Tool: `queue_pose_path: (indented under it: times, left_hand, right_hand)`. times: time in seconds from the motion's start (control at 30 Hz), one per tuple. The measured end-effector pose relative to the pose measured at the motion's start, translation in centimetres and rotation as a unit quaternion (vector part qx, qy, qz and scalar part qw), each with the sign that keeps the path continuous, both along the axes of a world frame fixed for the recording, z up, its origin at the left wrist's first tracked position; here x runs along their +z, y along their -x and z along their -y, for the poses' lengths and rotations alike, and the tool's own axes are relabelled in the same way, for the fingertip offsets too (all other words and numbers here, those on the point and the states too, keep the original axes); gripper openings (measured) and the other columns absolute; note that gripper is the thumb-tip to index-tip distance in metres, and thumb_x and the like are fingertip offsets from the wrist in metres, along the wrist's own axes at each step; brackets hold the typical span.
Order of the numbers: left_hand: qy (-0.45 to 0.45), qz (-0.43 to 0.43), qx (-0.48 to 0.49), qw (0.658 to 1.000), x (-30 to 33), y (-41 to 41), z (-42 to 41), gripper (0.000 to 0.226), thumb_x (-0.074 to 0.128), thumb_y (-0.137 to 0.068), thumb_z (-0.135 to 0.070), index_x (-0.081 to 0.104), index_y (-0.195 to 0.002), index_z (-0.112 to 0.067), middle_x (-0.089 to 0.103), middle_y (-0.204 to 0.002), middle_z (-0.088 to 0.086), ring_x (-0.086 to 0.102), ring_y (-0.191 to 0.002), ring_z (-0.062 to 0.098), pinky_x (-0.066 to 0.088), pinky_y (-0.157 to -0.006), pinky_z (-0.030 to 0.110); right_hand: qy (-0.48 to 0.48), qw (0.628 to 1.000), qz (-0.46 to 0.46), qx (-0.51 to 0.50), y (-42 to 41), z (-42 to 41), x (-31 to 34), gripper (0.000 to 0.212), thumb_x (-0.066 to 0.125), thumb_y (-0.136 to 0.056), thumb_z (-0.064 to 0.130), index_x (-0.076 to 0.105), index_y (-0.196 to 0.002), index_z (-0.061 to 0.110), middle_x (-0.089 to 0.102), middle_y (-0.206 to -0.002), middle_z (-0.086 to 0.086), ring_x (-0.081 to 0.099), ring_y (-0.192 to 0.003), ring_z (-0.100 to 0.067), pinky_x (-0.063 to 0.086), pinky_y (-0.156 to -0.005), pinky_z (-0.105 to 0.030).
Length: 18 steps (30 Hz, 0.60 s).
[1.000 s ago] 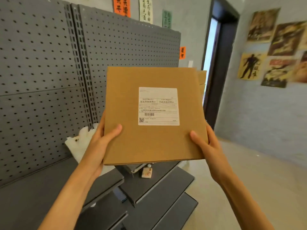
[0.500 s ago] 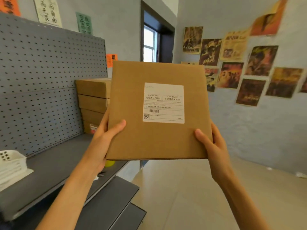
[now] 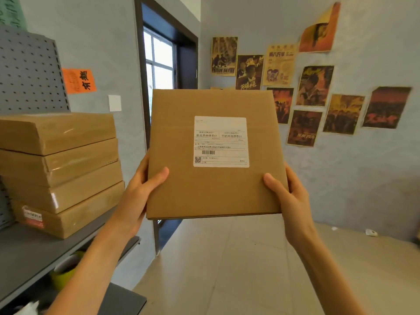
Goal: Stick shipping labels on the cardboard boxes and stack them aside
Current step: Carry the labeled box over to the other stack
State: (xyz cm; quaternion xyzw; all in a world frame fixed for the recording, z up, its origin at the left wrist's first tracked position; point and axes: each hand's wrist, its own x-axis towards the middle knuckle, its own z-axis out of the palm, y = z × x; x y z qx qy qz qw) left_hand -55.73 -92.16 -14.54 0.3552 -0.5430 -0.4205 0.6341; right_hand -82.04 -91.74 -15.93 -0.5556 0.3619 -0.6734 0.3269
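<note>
I see the box (image 3: 213, 153), label (image 3: 221, 141) on, held up right of the 4-box stack (image 3: 61, 171), left hand (image 3: 138, 192) and right hand (image 3: 288, 196) pinching its lower edges, thumbs on top; probably light and stiff, so I'd keep this edge grip.

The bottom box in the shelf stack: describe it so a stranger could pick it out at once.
Look to the grey shelf on the left, in front of the pegboard. Four flat cardboard boxes are piled there. The bottom box is the only one with a small white and red sticker on its side.
</note>
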Motion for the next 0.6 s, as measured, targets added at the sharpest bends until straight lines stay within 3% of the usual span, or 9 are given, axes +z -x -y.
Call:
queue_pose_path:
  times: [0.07, 0.17, 0.27, 0.4, 0.47, 0.53, 0.6]
  left_hand:
    - [0.019, 0.007, -0.01, 1.0, 0.6, 0.1, 3.2, 0.061, 0.067, -0.078, -0.041, 0.044, -0.135, -0.038, 0.067, -0.113, -0.015, 0.065, -0.102, 0.007, 0.056, -0.069, 0.019]
    - [0.06, 0.051, -0.014, 0.997, 1.8, -0.2, 6.8, 0.099, 0.075, -0.054, -0.069, 0.036, -0.14, -0.041, 0.06, -0.126, -0.016, 0.059, -0.113, 0.005, 0.053, -0.084, 0.022]
    - [0.078, 0.114, 0.01, 0.99, 2.5, -1.2, 9.6, 0.127, 0.074, -0.04, -0.079, 0.02, -0.148, -0.038, 0.05, -0.137, -0.016, 0.052, -0.121, 0.002, 0.047, -0.093, 0.022]
    - [0.074, 0.176, 0.06, 0.98, 3.4, -3.1, 11.7, 0.148, 0.082, -0.023, -0.072, 0.012, -0.149, -0.039, 0.049, -0.135, -0.015, 0.056, -0.112, -0.004, 0.052, -0.081, 0.014]
    - [0.091, 0.199, 0.082, 0.972, 4.0, -3.7, 12.2, 0.151, 0.086, -0.023, -0.066, 0.011, -0.15, -0.033, 0.053, -0.128, -0.025, 0.055, -0.111, -0.009, 0.049, -0.08, 0.009]
    - [0.102, 0.218, 0.135, 0.961, 4.3, -4.5, 12.6, 0.152, 0.087, -0.025, -0.062, 0.008, -0.151, -0.028, 0.054, -0.122, -0.033, 0.052, -0.111, -0.013, 0.046, -0.081, 0.004]
    - [0.11, 0.231, 0.199, 0.946, 4.6, -5.6, 13.2, 0.149, 0.089, -0.031, -0.057, 0.005, -0.151, -0.029, 0.049, -0.131, -0.027, 0.049, -0.119, -0.009, 0.046, -0.09, 0.01]
  right_hand:
    - [-0.001, 1.0, 0.004, 0.0, 0.5, 3.7, 0.9, 0.049, 0.065, -0.084, 0.033, 0.052, -0.132, 0.03, 0.067, -0.114, 0.013, 0.065, -0.099, -0.007, 0.054, -0.069, -0.018]
    - [-0.003, 1.0, 0.02, 0.01, 0.7, 9.0, 2.3, 0.055, 0.066, -0.079, 0.041, 0.052, -0.131, 0.031, 0.067, -0.115, 0.013, 0.065, -0.101, -0.008, 0.053, -0.075, -0.024]
    - [0.001, 0.999, 0.041, 0.024, 0.2, 13.7, 3.7, 0.062, 0.065, -0.073, 0.042, 0.051, -0.132, 0.028, 0.065, -0.119, 0.009, 0.064, -0.104, -0.012, 0.052, -0.081, -0.027]
    - [0.002, 0.997, 0.044, 0.067, -1.9, 19.2, 5.3, 0.068, 0.066, -0.07, 0.045, 0.046, -0.133, 0.028, 0.061, -0.121, 0.007, 0.062, -0.105, -0.013, 0.052, -0.081, -0.029]
    - [0.002, 0.994, 0.046, 0.098, -3.4, 22.0, 6.1, 0.068, 0.067, -0.068, 0.046, 0.045, -0.13, 0.029, 0.06, -0.12, 0.006, 0.063, -0.103, -0.013, 0.052, -0.078, -0.028]
    - [0.009, 0.99, 0.045, 0.136, -5.2, 24.6, 6.8, 0.066, 0.067, -0.068, 0.046, 0.045, -0.127, 0.028, 0.06, -0.119, 0.005, 0.063, -0.101, -0.013, 0.051, -0.075, -0.026]
    - [0.018, 0.983, 0.037, 0.179, -7.2, 27.2, 7.5, 0.061, 0.069, -0.072, 0.045, 0.046, -0.126, 0.026, 0.061, -0.118, 0.006, 0.063, -0.101, -0.012, 0.05, -0.074, -0.024]
